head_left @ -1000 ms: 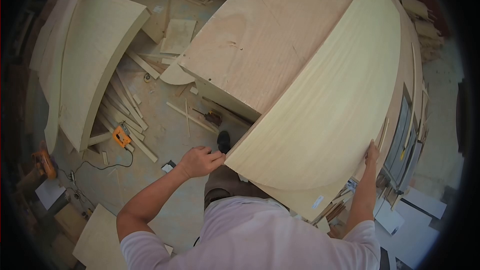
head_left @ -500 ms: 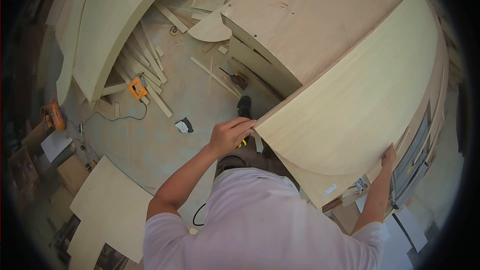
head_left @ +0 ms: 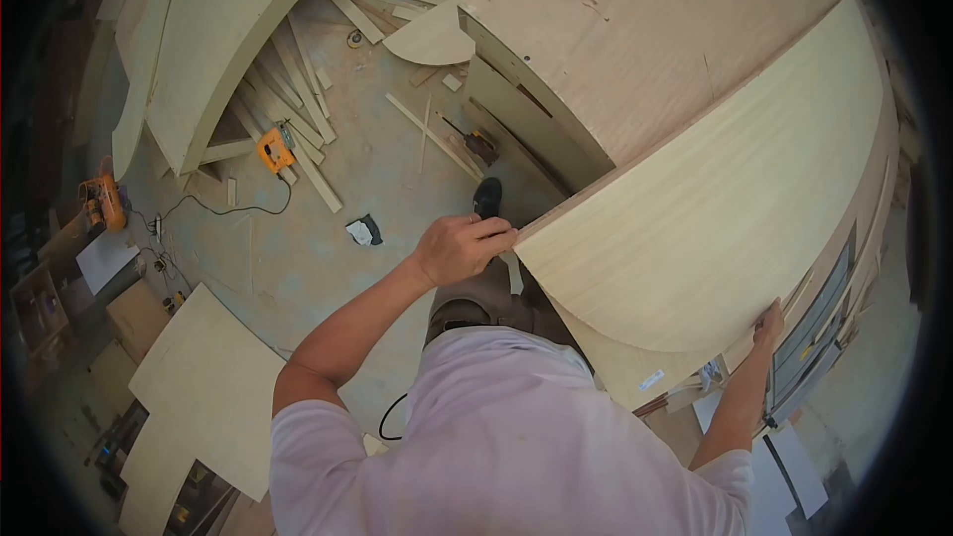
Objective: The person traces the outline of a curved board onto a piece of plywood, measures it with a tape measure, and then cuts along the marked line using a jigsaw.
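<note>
A pale plywood panel (head_left: 705, 199) with a straight long edge and a curved outer edge lies over a bench-like wooden surface. At its near left corner, my left hand (head_left: 465, 250) is closed on the edge, thumb and fingers pinching it. My right hand (head_left: 767, 323) is closed at the panel's curved right edge; its fingertips are partly hidden. Beneath the near end, another plywood sheet (head_left: 620, 372) with a small white label sticks out. Along the panel's straight side stands a large wooden box (head_left: 645, 50).
An orange jigsaw (head_left: 275, 150) with a cord lies among wood strips (head_left: 316, 176) on the floor. A dark power tool (head_left: 480, 146) is near my foot. A curved wooden structure (head_left: 228, 30) stands at upper left, and a cut plywood sheet (head_left: 208, 377) at lower left.
The view has shifted slightly, so the floor items and box appear moved. Both hands keep their places on the panel's edges, and no clear movement of the panel shows.
</note>
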`<state>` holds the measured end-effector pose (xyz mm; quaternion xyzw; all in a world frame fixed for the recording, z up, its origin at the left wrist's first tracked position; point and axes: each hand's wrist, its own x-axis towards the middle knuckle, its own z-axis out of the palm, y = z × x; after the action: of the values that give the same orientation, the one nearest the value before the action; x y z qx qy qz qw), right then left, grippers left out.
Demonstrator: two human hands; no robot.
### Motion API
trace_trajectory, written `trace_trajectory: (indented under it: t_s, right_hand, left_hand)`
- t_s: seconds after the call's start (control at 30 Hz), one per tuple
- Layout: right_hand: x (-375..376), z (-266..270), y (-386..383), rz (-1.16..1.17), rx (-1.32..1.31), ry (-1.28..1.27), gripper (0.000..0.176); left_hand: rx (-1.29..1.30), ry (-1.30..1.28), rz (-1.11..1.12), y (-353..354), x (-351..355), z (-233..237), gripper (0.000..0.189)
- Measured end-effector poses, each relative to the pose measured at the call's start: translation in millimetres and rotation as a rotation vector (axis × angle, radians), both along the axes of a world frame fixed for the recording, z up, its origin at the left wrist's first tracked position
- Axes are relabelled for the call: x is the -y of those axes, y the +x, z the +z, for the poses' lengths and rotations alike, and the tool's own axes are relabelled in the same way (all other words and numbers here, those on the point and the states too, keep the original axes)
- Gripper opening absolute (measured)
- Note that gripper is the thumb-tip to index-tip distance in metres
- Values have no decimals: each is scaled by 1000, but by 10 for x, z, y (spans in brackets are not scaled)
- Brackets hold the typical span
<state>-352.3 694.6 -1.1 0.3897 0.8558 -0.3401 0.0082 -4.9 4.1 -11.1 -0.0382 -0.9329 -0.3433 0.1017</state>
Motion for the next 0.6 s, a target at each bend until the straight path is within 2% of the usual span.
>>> trace_trajectory:
  t_s: [0.47,0.6]
  right_hand:
    - [-56,-7,47,80,16,31,39]
    - [-90,1,48,60,-12,5,32]
  left_hand:
    - [35,-27,-65,-13,45,9,21]
    - [222,156,28,36,-26,122,25]
